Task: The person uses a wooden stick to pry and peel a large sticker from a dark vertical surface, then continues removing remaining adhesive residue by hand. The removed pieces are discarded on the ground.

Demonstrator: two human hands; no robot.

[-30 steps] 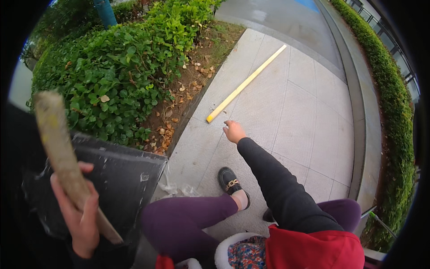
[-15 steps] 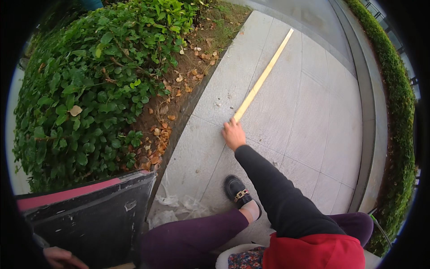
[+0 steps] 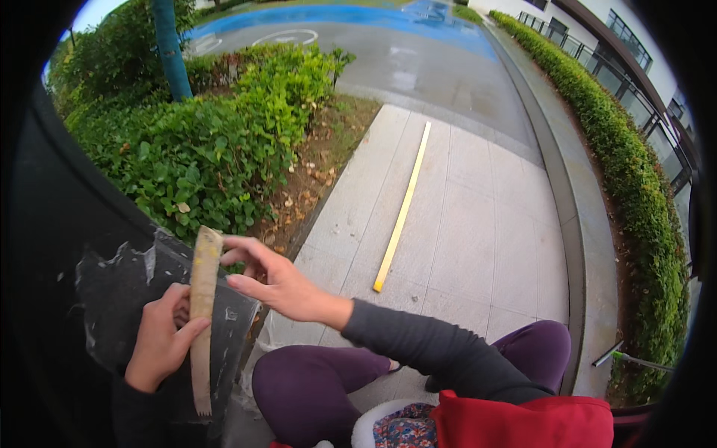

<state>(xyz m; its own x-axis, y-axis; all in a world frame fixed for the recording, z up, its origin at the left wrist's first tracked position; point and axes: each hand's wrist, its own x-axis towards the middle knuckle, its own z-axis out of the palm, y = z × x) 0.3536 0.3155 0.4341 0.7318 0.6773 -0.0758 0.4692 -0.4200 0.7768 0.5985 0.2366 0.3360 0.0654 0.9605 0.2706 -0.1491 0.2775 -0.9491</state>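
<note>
My left hand [image 3: 163, 337] is closed, thumb and fingers pinching a long, flat, tan strip [image 3: 203, 287] around its middle. The strip stands nearly upright in front of me, slightly curved, with yellow specks near the top and a jagged lower end. Its material is unclear. Beside its upper part is my right hand [image 3: 278, 280], thumb and fingers apart and holding nothing; whether a fingertip touches the strip I cannot tell. Out on the paving lies a long, narrow yellow strip [image 3: 403, 209], apart from both hands.
A scuffed black panel [image 3: 123, 291] with peeling film stands at the left, behind my left hand. Green bushes [image 3: 194, 164] border the pale paving [image 3: 478, 224]. A kerb [image 3: 575, 231] and hedge run along the right, with a thin-handled tool [image 3: 635, 361] near them.
My right hand has let go of the yellow strip and moved back left. My left hand has risen with the tan strip now in view. The view has tilted up toward the road.
</note>
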